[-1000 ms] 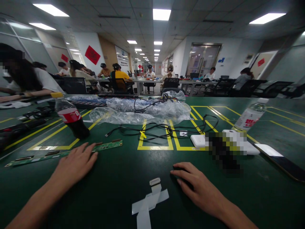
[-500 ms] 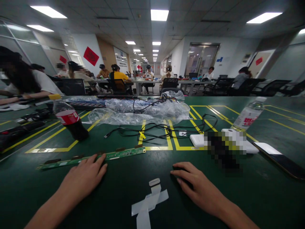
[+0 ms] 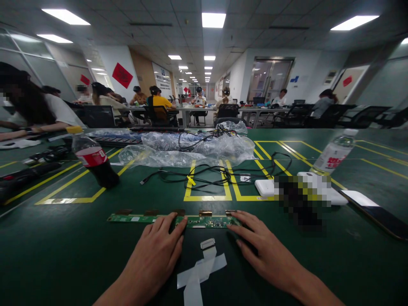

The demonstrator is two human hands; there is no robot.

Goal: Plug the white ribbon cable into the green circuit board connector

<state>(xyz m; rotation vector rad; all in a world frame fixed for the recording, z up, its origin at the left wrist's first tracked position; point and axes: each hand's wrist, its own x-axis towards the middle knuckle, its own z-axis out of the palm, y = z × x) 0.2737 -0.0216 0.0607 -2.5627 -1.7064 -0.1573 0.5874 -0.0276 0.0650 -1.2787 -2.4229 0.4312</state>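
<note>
A long narrow green circuit board lies flat on the green mat, straight in front of me. My left hand rests palm down with fingers stretched out, fingertips on the board's middle. My right hand also lies flat and open, its fingertips touching the board's right end. Between the two hands, two white flat ribbon strips lie crossed on the mat.
A cola bottle stands at the left. Black cables and clear plastic bags lie behind the board. White boxes, a phone and a water bottle are at the right. Other people sit at far tables.
My left hand has slid the circuit board rightward from the left side to the centre, in front of me. My right hand stayed put and now touches the board's right end.
</note>
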